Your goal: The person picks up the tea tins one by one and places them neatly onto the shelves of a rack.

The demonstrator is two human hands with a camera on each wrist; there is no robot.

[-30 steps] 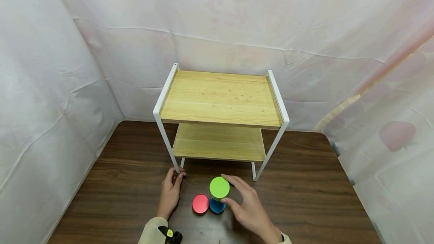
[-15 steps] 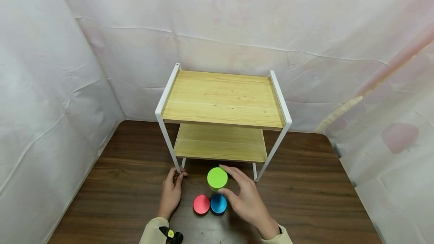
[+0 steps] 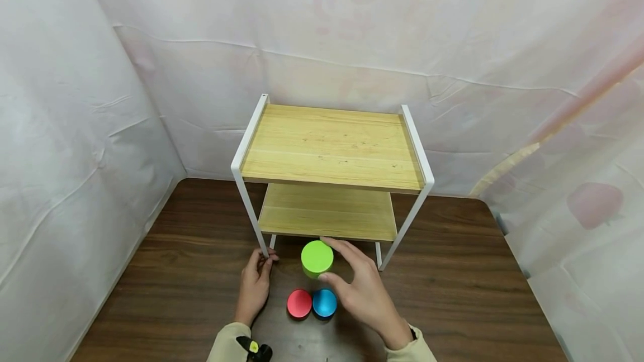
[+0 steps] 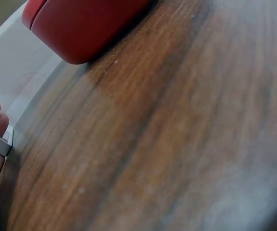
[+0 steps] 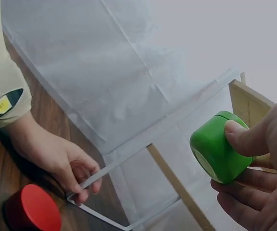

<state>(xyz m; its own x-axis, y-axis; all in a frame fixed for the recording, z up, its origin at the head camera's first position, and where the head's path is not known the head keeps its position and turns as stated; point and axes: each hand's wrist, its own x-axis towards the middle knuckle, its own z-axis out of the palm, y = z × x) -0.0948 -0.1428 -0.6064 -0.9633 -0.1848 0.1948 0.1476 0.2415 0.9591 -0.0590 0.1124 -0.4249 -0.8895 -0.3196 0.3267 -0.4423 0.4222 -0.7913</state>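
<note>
My right hand holds a small round green tin between thumb and fingers. The tin is off the table, just in front of the lower shelf; the right wrist view shows its rounded side and pale base. With its fingers curled, my left hand grips the foot of the front left white leg of a two-tier wooden rack. Between my hands, a red tin and a blue tin stand side by side on the table. The left wrist view catches the red tin close up.
The rack stands on a dark wood table, its shelves framed by white side frames. Pale printed curtains hang behind the table and along both sides. A black wrist strap sits on the left sleeve.
My right hand has raised the green tin and moved it forward and slightly left, away from above the blue tin. My left hand keeps its hold on the rack leg.
</note>
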